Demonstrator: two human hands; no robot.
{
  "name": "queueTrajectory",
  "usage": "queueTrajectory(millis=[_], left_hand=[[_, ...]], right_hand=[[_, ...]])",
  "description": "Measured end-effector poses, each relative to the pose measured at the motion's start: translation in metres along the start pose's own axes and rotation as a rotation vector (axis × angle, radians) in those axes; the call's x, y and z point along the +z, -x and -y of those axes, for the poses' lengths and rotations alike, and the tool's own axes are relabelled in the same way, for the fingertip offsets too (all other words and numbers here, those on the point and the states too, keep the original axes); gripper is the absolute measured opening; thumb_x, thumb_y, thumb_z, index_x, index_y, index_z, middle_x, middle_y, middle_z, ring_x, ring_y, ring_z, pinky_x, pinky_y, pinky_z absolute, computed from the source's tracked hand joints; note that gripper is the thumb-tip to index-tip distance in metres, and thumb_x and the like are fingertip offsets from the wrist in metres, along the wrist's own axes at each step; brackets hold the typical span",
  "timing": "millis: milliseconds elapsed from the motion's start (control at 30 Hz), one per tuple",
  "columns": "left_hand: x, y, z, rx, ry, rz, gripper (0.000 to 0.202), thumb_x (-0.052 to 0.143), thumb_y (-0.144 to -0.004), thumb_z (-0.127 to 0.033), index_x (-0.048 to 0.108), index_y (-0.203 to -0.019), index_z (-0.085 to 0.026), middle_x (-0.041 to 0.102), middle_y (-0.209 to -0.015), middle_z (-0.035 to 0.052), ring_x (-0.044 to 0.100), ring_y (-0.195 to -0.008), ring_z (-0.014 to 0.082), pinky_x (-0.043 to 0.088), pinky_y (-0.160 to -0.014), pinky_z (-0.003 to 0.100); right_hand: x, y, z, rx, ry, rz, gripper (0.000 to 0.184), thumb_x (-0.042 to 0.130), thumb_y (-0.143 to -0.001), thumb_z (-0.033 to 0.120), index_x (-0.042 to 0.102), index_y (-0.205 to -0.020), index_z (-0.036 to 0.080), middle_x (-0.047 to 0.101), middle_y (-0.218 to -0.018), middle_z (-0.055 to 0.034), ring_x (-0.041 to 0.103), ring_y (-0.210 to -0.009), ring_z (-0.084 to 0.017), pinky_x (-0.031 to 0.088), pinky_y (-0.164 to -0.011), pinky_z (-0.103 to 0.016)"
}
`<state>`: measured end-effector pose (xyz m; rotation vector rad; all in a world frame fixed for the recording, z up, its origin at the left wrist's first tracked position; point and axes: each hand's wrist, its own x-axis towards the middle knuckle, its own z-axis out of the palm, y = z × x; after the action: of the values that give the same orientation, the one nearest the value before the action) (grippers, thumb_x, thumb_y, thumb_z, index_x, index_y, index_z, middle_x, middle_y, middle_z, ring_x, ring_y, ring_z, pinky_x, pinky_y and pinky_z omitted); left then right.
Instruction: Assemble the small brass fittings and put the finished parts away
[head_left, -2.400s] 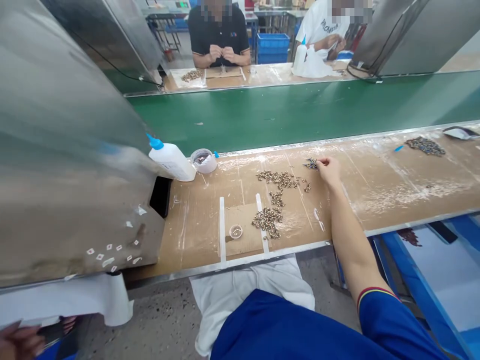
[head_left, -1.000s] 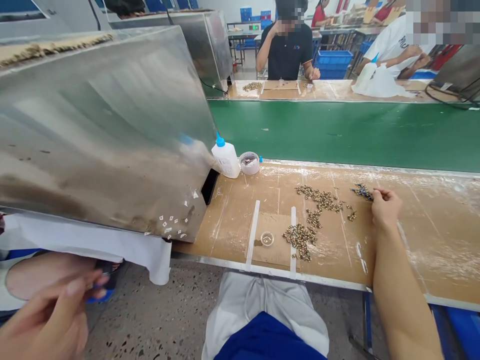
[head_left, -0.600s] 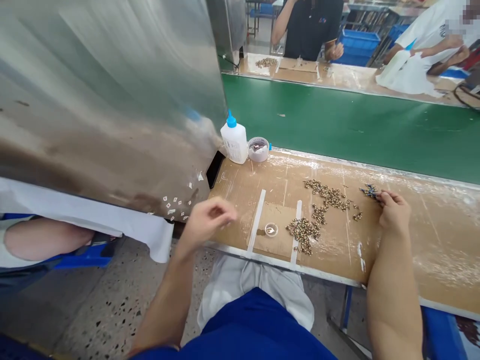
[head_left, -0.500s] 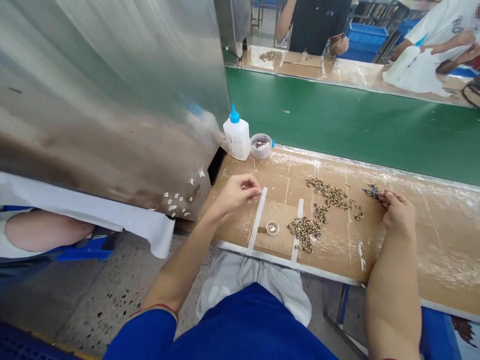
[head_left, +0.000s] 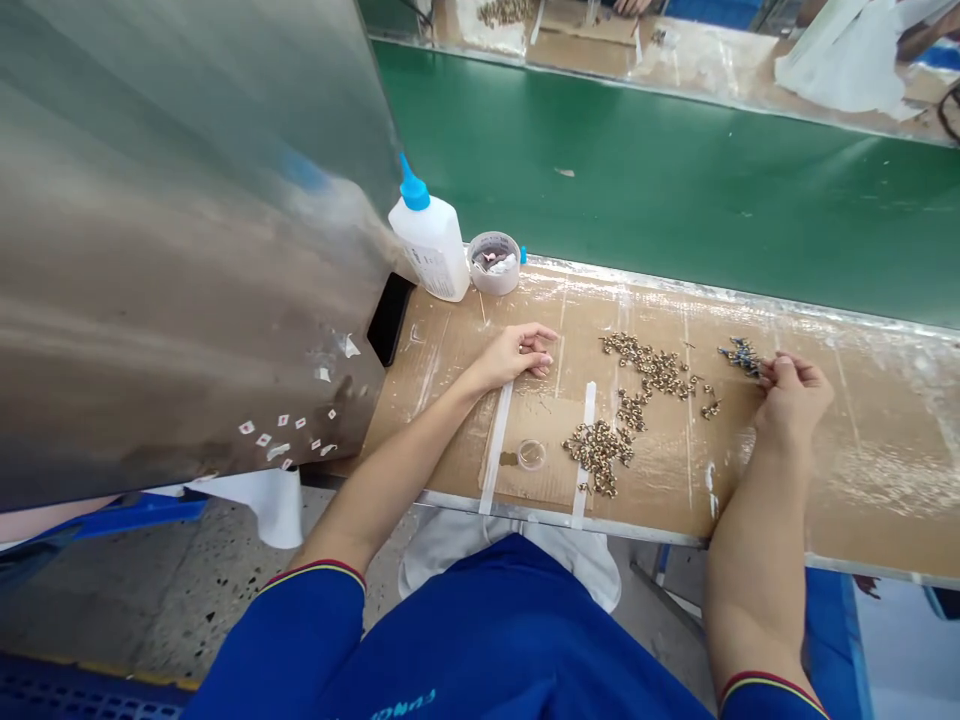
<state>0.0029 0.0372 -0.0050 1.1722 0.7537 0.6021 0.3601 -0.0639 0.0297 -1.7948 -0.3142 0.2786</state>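
On the left stands a tall brushed-metal panel, with about seven small white-and-red square stickers near its lower edge. A flat black rectangular object rests against its right edge. Next comes one white plastic bottle with a blue pointed nozzle; its fill level cannot be told. Just beside it, one round greyish-white tub contains white and dark scraps.

The left hand is over the brown cardboard-covered bench, half open, fingers loosely curled, with a gap between thumb and forefinger and nothing visible in its hold. Nearer the body, two white tape strips cross a cardboard square; between them sits one small clear round dish, its contents too small to make out. Brass-coloured small metal pieces, too many to count, spread from the right-hand strip toward the far side in a loose trail.

Farther right lies one small cluster of blue-and-dark pieces. The right hand is at its right edge, fingertips drawn together; whether they grip a piece cannot be told.
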Motion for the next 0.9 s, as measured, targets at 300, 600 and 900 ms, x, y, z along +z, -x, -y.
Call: queueTrajectory(millis=[300,600,900], left_hand=[[0.0,-0.001,0.003,0.062,-0.035,-0.004,0.02,0.078,-0.068,-0.023,0.068,-0.081,-0.013,0.069,-0.073,0.0024,0.065,-0.065,0.0099,0.056,-0.065,0.024],[0.005,0.002,0.003,0.147,-0.196,-0.011,0.015,0.078,-0.071,-0.02,0.066,-0.079,-0.014,0.066,-0.071,0.0001,0.061,-0.066,0.01,0.052,-0.067,0.024],[0.009,-0.002,0.011,0.209,-0.153,0.016,0.012,0.078,-0.076,-0.021,0.07,-0.076,-0.012,0.062,-0.063,-0.0014,0.052,-0.055,0.0067,0.041,-0.054,0.019]], right_hand=[[0.02,0.073,0.041,-0.475,0.023,0.586,0.014,0.067,-0.085,0.031,0.068,-0.091,0.018,0.062,-0.069,0.0013,0.06,-0.061,-0.011,0.049,-0.059,-0.026],[0.038,0.151,0.018,-0.422,0.142,1.747,0.025,0.069,-0.097,0.041,0.071,-0.108,0.018,0.075,-0.087,-0.0042,0.068,-0.071,-0.014,0.056,-0.065,-0.028],[0.045,0.168,0.003,-0.558,0.128,1.803,0.022,0.066,-0.101,0.04,0.077,-0.096,0.021,0.077,-0.087,-0.0051,0.069,-0.077,-0.015,0.054,-0.068,-0.028]])
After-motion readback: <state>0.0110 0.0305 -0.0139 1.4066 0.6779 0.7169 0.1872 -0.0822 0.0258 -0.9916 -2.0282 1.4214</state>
